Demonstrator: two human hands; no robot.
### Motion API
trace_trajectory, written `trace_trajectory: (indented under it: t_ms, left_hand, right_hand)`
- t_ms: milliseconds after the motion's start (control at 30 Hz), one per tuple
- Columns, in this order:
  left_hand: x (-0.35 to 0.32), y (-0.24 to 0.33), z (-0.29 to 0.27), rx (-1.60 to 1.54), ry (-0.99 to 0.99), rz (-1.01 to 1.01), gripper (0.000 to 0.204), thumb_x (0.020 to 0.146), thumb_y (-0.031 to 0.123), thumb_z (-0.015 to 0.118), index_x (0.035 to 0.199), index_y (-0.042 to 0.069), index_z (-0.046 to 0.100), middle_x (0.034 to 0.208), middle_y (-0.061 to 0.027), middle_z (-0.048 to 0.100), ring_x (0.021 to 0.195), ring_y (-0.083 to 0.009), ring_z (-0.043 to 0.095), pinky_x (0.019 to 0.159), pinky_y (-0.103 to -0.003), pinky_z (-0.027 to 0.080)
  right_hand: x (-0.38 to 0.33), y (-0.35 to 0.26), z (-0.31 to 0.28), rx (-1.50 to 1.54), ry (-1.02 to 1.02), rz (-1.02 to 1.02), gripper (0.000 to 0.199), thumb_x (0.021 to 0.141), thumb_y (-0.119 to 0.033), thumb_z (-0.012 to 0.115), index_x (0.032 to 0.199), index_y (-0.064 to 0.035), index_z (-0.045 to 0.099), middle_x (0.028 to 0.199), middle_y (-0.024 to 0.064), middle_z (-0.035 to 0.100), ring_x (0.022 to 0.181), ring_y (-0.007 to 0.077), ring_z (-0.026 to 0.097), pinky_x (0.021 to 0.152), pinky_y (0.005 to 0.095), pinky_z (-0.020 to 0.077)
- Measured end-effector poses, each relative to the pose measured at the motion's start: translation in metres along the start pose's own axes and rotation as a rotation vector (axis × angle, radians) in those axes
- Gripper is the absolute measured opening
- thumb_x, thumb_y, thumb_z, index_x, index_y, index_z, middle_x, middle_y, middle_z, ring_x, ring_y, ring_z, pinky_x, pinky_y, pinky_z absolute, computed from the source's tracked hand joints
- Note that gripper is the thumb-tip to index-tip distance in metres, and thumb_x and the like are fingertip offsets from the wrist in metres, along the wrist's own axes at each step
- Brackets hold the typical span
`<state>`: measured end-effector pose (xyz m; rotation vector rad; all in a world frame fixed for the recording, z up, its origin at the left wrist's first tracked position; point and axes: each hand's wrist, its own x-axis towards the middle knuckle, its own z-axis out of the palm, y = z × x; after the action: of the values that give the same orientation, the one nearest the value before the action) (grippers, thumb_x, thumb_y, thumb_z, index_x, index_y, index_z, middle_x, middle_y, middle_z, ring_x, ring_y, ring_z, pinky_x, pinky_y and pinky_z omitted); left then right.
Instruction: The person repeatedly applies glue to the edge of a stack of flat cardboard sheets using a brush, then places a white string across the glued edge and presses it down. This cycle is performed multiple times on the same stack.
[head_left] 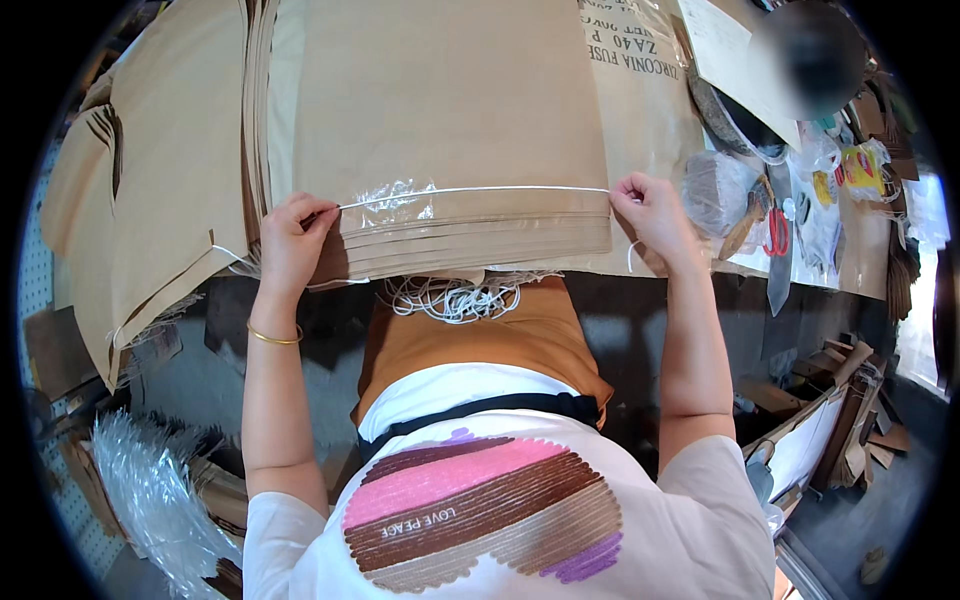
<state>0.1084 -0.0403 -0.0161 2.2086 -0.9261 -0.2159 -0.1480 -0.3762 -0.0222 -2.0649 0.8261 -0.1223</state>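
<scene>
A white cord [470, 188] is stretched nearly straight across a stack of brown paper sacks [450, 110], close to their near edge. My left hand [293, 235] pinches the cord at the stack's left side, thumb and fingers pressed together. At the right side my right hand [648, 212] pinches its other end, and a short tail hangs below that hand. Shiny clear tape [398, 203] shows on the top sack by the cord. The layered near edges of the sacks are fanned out beneath it. A tangle of loose white cord [462, 300] lies at the table's edge against my lap.
More brown sacks [165, 160] are stacked at the left, fringed with thread ends. Red-handled scissors [777, 232], a plastic-wrapped roll [716, 190] and a yellow packet [862, 172] lie at the right. Clear plastic wrap [155, 500] is at the lower left, cardboard [850, 420] at the lower right.
</scene>
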Motion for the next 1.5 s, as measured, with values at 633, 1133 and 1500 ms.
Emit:
trace_trajectory:
  t_ms: [633, 1133, 1500]
  left_hand:
    - [-0.011, 0.015, 0.005, 0.142, -0.105, 0.330, 0.032, 0.078, -0.005, 0.057, 0.110, 0.002, 0.061, 0.107, -0.0130, 0.056, 0.096, -0.0293, 0.054, 0.084, -0.037, 0.045]
    - [0.013, 0.016, 0.015, 0.562, -0.007, -0.194, 0.019, 0.084, 0.011, 0.061, 0.101, 0.002, 0.057, 0.083, -0.0122, 0.059, 0.078, -0.0336, 0.058, 0.066, -0.043, 0.046]
    - [-0.014, 0.042, 0.022, 0.647, -0.279, -0.121, 0.106, 0.076, 0.061, 0.060, 0.142, -0.010, 0.017, 0.150, -0.0259, 0.017, 0.140, -0.0375, 0.014, 0.114, -0.043, 0.016]
  right_hand:
    - [-0.008, -0.038, 0.050, -0.286, 0.582, -0.554, 0.019, 0.068, -0.003, 0.074, 0.082, -0.0018, 0.061, 0.076, 0.0057, 0.060, 0.076, 0.0214, 0.060, 0.067, 0.0315, 0.0485]
    - [0.018, -0.045, 0.064, -0.364, 0.383, -0.304, 0.024, 0.079, -0.011, 0.069, 0.101, -0.0027, 0.063, 0.094, 0.0109, 0.062, 0.078, 0.0194, 0.058, 0.067, 0.0283, 0.0477]
    - [-0.021, -0.055, 0.092, -0.696, 0.107, -0.237, 0.079, 0.087, -0.039, 0.059, 0.142, 0.0045, 0.023, 0.150, 0.0202, 0.021, 0.141, 0.0311, 0.016, 0.114, 0.0440, 0.0128]
